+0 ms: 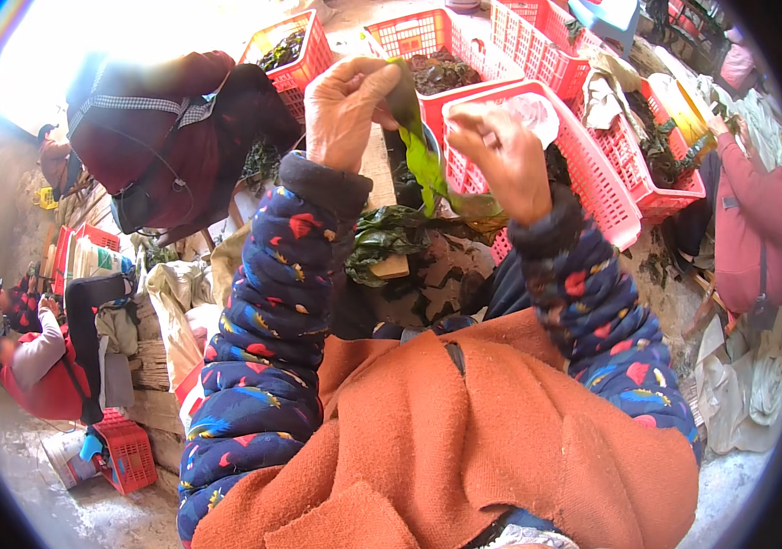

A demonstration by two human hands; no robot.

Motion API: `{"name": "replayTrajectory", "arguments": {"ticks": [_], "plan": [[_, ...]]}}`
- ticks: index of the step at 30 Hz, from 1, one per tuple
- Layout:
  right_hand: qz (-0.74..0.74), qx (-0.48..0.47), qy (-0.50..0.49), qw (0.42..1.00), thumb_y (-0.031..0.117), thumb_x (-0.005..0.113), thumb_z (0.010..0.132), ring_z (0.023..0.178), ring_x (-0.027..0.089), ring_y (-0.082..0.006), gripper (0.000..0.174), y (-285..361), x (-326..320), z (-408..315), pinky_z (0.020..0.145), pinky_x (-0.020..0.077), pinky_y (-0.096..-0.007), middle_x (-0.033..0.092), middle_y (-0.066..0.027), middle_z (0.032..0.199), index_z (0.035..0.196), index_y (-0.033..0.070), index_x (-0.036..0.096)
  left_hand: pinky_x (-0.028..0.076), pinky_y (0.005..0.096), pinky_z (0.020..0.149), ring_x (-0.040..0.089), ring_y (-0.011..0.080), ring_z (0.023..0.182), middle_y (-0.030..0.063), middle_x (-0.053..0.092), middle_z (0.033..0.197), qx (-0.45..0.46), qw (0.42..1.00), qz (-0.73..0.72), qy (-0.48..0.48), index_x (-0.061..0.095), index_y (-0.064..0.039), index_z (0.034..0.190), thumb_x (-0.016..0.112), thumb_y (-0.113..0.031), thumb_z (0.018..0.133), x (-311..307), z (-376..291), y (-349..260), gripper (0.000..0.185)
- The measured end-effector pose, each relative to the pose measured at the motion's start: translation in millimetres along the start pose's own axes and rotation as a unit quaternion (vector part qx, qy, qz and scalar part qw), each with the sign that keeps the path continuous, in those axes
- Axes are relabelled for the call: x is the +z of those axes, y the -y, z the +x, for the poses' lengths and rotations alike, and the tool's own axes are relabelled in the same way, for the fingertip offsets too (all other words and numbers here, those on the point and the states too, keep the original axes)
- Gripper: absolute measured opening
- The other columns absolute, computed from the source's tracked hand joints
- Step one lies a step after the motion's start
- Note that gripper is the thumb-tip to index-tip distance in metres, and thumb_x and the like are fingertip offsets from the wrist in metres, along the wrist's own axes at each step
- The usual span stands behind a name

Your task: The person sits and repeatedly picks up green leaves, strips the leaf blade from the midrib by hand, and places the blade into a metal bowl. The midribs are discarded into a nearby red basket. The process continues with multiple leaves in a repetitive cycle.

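My left hand (346, 113) pinches the top end of a green kelp strip (425, 161) between thumb and fingers. The strip hangs down, its lit middle bright green, its lower end curling towards my right wrist. To the right, apart from the strip's top, my right hand (504, 165) is raised with bent fingers. Blur hides whether anything thin sits between its fingertips. Below my left hand, dark wet kelp (387, 237) lies over a wooden board (381, 171). A red plastic basket (593, 175) stands behind my right hand, with a clear plastic piece (531, 117) in it.
More red baskets of dark seaweed stand ahead, including a basket (398, 31) and a smaller one (312, 58). A person in maroon (151, 130) sits close at left; another in a pink-red top (751, 226) works at right. Pale sacks (182, 295) lie left of my arm.
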State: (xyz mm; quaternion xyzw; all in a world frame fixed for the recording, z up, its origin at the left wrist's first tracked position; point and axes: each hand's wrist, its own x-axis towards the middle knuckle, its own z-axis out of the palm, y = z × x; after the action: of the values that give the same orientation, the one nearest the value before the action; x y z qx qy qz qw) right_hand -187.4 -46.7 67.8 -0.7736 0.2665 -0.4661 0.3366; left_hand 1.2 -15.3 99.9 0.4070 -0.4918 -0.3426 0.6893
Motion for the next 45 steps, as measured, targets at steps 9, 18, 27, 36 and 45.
{"name": "replayTrajectory", "arguments": {"ticks": [9,18,27,36,45], "plan": [[0.116,0.046,0.114,0.986,0.018,0.068,0.08,0.059,0.055,-0.0064,0.023,8,4,49,0.054,0.0447,-0.0214,0.065,-0.004,0.073,0.096,0.002,0.066,0.039,0.0186,0.043,0.049,0.0072,0.048,0.004,0.061,0.08,0.018,0.996,-0.088,-0.003,0.06,-0.001,0.095,0.064,-0.014,0.083,17,-17,13,0.018],[0.189,0.098,0.104,0.972,0.012,0.063,0.084,0.053,0.048,-0.0023,0.013,-2,2,41,0.048,0.0397,-0.0172,0.061,0.0013,0.072,0.092,0.002,0.064,0.048,0.0221,0.06,0.059,0.0104,0.075,0.0065,0.063,0.085,-0.076,0.992,-0.046,0.092,0.054,-0.005,0.116,0.071,-0.003,0.074,5,-33,52,0.045],[0.191,0.11,0.054,0.974,0.01,0.062,0.084,0.056,0.055,-0.0046,0.015,1,0,40,0.048,0.0428,-0.0176,0.065,-0.004,0.077,0.095,0.0,0.064,0.047,0.0223,0.06,0.058,0.0098,0.07,0.0038,0.063,0.084,-0.152,0.981,-0.035,0.113,0.06,0.0,0.106,0.066,-0.003,0.078,12,-41,74,0.029],[0.253,0.124,0.042,0.959,0.008,0.059,0.085,0.066,0.061,-0.0097,0.013,-4,-7,42,0.053,0.0506,-0.0194,0.065,-0.0056,0.079,0.096,0.0,0.063,0.047,0.0225,0.058,0.057,0.0082,0.064,0.0038,0.064,0.078,-0.157,0.982,0.013,0.106,0.064,0.001,0.096,0.063,0.0,0.079,17,-48,103,0.017],[0.324,0.19,-0.063,0.925,0.01,0.059,0.086,0.066,0.064,-0.0134,0.012,-33,-2,28,0.058,0.0538,-0.0241,0.065,-0.0063,0.079,0.095,0.002,0.062,0.049,0.0253,0.048,0.057,0.013,0.054,0.0085,0.063,0.073,-0.196,0.938,0.285,0.01,0.063,0.001,0.096,0.059,-0.015,0.082,-9,-67,98,0.021]]}}
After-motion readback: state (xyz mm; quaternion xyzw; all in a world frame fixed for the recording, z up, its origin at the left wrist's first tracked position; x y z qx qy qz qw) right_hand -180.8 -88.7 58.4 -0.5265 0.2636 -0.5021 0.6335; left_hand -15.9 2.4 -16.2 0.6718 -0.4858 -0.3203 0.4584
